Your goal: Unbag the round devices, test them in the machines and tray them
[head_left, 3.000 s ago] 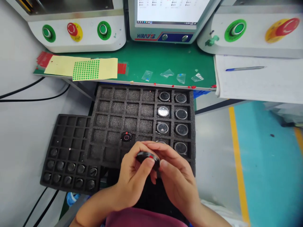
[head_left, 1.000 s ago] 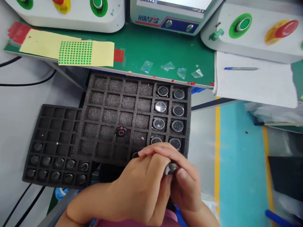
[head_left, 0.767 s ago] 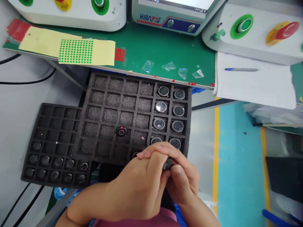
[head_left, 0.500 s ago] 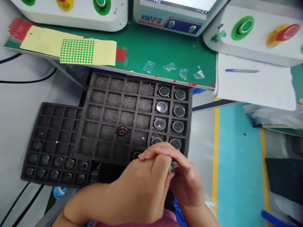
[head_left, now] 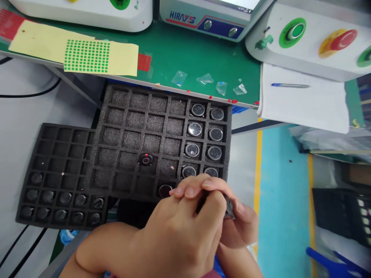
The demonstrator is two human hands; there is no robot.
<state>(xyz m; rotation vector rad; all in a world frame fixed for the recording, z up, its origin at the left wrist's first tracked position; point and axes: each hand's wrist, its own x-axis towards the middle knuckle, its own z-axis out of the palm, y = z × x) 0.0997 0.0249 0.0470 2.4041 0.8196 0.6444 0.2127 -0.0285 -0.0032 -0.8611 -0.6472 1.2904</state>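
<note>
My left hand (head_left: 185, 227) and my right hand (head_left: 242, 222) are closed together over the tray's near right corner. Between them is what looks like a watch body (head_left: 229, 210); only a dark grey edge shows, and the fingers cover the rest. Right-hand fingertips lie over the left hand's knuckles. Under and beyond the hands is a black foam tray (head_left: 131, 150). Round watch faces (head_left: 192, 150) fill cells in its two right columns. One watch (head_left: 145, 159) lies back up with a red mark, and another watch (head_left: 165, 190) sits beside my left fingers.
A smaller foam tray (head_left: 55, 166) with several dark round parts is at the left. The green bench (head_left: 162, 58) carries sticker sheets (head_left: 87, 56), clear film scraps (head_left: 222, 88), a monitor unit (head_left: 203, 23) and button housings (head_left: 290, 50). A pen (head_left: 291, 85) lies on white paper (head_left: 304, 108).
Both hands have shifted slightly right, still closed together, and the grip has turned a little. More of the watch beside my left fingers shows. The whole view has moved slightly.
</note>
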